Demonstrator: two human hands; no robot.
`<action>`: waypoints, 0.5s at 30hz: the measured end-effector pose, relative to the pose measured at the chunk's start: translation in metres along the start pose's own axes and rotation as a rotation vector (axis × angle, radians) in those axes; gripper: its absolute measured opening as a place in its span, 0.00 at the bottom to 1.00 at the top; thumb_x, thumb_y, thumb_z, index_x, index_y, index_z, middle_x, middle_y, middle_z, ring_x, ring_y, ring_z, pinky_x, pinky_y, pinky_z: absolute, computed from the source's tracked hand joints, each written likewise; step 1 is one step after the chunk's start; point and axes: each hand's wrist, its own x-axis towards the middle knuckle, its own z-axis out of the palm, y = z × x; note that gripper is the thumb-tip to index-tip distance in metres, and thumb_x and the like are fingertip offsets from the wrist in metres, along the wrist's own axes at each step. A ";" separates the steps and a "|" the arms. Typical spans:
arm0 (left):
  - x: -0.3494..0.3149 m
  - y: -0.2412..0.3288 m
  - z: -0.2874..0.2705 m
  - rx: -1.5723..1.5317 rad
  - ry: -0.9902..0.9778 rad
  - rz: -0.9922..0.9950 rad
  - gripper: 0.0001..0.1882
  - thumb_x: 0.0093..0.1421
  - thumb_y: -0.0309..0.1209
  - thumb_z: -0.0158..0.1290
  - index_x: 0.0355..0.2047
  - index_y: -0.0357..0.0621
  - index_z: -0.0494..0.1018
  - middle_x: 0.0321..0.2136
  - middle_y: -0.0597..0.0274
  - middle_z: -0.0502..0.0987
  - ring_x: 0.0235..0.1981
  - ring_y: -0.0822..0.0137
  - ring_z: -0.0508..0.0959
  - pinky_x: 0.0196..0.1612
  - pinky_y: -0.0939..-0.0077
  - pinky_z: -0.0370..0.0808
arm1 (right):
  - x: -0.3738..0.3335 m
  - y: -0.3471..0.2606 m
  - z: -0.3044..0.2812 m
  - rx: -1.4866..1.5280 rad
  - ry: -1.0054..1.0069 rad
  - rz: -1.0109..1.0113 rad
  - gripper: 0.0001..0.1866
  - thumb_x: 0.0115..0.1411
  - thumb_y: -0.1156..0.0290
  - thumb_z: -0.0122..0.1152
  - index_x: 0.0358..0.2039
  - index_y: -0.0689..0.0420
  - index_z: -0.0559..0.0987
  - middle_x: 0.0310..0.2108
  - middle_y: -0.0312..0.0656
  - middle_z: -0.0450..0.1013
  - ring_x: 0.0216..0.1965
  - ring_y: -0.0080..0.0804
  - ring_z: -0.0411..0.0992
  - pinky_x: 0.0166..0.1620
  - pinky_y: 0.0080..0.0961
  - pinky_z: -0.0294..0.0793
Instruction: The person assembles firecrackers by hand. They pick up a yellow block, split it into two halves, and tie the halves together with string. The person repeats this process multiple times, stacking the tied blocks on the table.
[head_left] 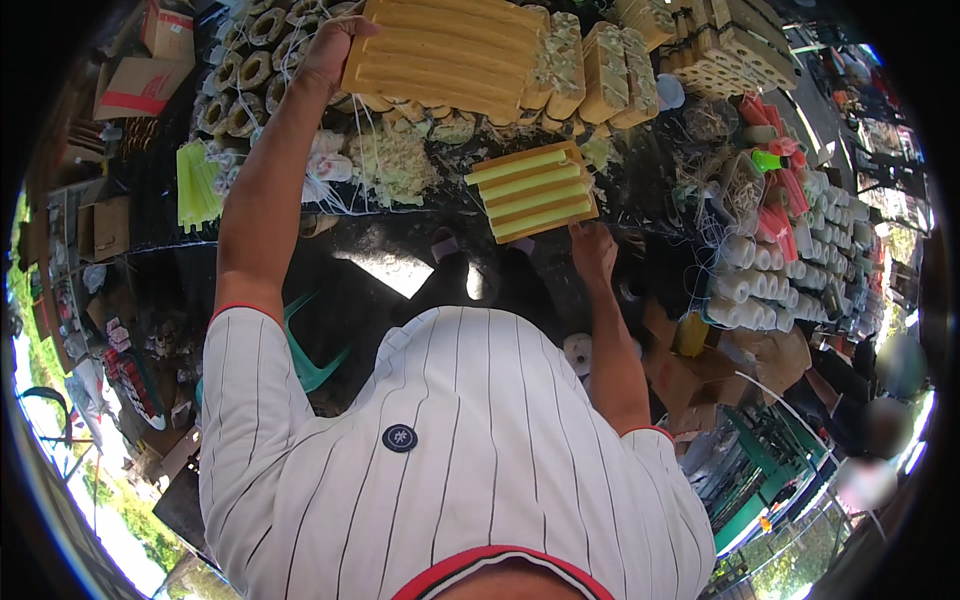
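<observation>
My left hand is closed on the left edge of a large tan grooved board at the far side of the workbench. Lower and to the right, my right hand pinches the near right corner of a small tan grooved tray. Several yellow-green sticks lie in the tray's grooves. It is tilted at the bench's near edge. Pale shavings and loose white strings lie between my hands.
Left of my hands are a bundle of yellow-green sticks and stacked hollow tan tubes. Tan blocks stand behind the tray. White thread spools and red-pink tubes are at right. A green chair stands below.
</observation>
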 end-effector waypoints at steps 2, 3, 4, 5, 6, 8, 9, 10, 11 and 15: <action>0.022 -0.004 -0.045 0.030 0.023 -0.014 0.20 0.60 0.30 0.60 0.52 0.35 0.78 0.40 0.56 0.85 0.36 0.62 0.86 0.43 0.65 0.86 | -0.013 0.002 0.013 0.111 0.268 -0.240 0.20 0.64 0.58 0.69 0.40 0.65 0.82 0.32 0.49 0.79 0.35 0.51 0.81 0.41 0.42 0.77; 0.037 -0.006 -0.037 0.025 0.001 -0.035 0.17 0.61 0.30 0.61 0.48 0.35 0.80 0.37 0.57 0.85 0.34 0.63 0.86 0.42 0.66 0.86 | -0.015 0.003 0.012 0.104 0.322 -0.290 0.18 0.63 0.60 0.70 0.41 0.65 0.83 0.32 0.49 0.79 0.36 0.52 0.81 0.42 0.43 0.78; 0.044 -0.008 -0.031 0.094 -0.038 -0.038 0.19 0.62 0.35 0.61 0.50 0.35 0.80 0.40 0.55 0.85 0.37 0.62 0.86 0.44 0.63 0.85 | -0.013 0.003 0.011 0.095 0.371 -0.344 0.17 0.63 0.61 0.70 0.42 0.64 0.83 0.33 0.49 0.79 0.37 0.53 0.81 0.43 0.44 0.78; 0.052 -0.009 -0.026 0.162 -0.076 -0.036 0.22 0.64 0.39 0.61 0.52 0.35 0.79 0.43 0.53 0.85 0.41 0.61 0.86 0.47 0.61 0.85 | -0.009 0.001 0.010 0.083 0.417 -0.401 0.16 0.62 0.63 0.70 0.43 0.63 0.84 0.34 0.49 0.79 0.38 0.54 0.80 0.44 0.45 0.78; 0.057 -0.009 -0.018 0.224 -0.075 -0.028 0.25 0.65 0.43 0.60 0.54 0.35 0.78 0.45 0.52 0.84 0.43 0.60 0.85 0.48 0.60 0.84 | -0.003 -0.002 0.012 0.044 0.488 -0.400 0.16 0.63 0.63 0.69 0.44 0.63 0.84 0.34 0.50 0.79 0.39 0.54 0.80 0.45 0.45 0.78; 0.067 -0.010 -0.008 0.584 0.023 0.032 0.32 0.66 0.51 0.59 0.58 0.36 0.76 0.49 0.50 0.82 0.47 0.58 0.85 0.51 0.57 0.83 | 0.016 -0.012 0.012 -0.038 0.624 -0.410 0.16 0.63 0.64 0.68 0.46 0.61 0.85 0.36 0.51 0.79 0.40 0.54 0.80 0.46 0.45 0.78; 0.066 -0.015 -0.014 0.885 0.138 0.082 0.36 0.66 0.55 0.59 0.61 0.36 0.74 0.51 0.49 0.81 0.49 0.57 0.84 0.52 0.56 0.83 | 0.025 -0.017 0.013 -0.106 0.610 -0.397 0.16 0.64 0.64 0.68 0.47 0.61 0.85 0.37 0.51 0.79 0.41 0.55 0.79 0.47 0.46 0.78; 0.068 -0.016 -0.015 1.036 0.163 0.086 0.39 0.65 0.58 0.58 0.62 0.37 0.73 0.52 0.49 0.81 0.49 0.56 0.84 0.52 0.55 0.82 | 0.033 -0.018 0.014 -0.180 0.600 -0.377 0.16 0.64 0.64 0.68 0.48 0.61 0.85 0.38 0.52 0.79 0.42 0.55 0.79 0.47 0.46 0.78; 0.069 -0.017 -0.017 1.189 0.191 0.087 0.41 0.64 0.60 0.58 0.64 0.37 0.72 0.53 0.48 0.80 0.50 0.55 0.84 0.53 0.54 0.82 | 0.040 -0.020 0.016 -0.252 0.587 -0.361 0.17 0.64 0.65 0.67 0.48 0.61 0.85 0.39 0.52 0.79 0.43 0.55 0.79 0.48 0.46 0.78; 0.071 0.007 0.011 1.264 0.118 -0.051 0.42 0.64 0.61 0.60 0.64 0.38 0.72 0.50 0.46 0.82 0.48 0.53 0.84 0.52 0.52 0.82 | 0.070 0.002 0.008 0.320 0.275 -0.121 0.14 0.69 0.62 0.64 0.45 0.59 0.85 0.38 0.47 0.77 0.45 0.46 0.76 0.51 0.42 0.74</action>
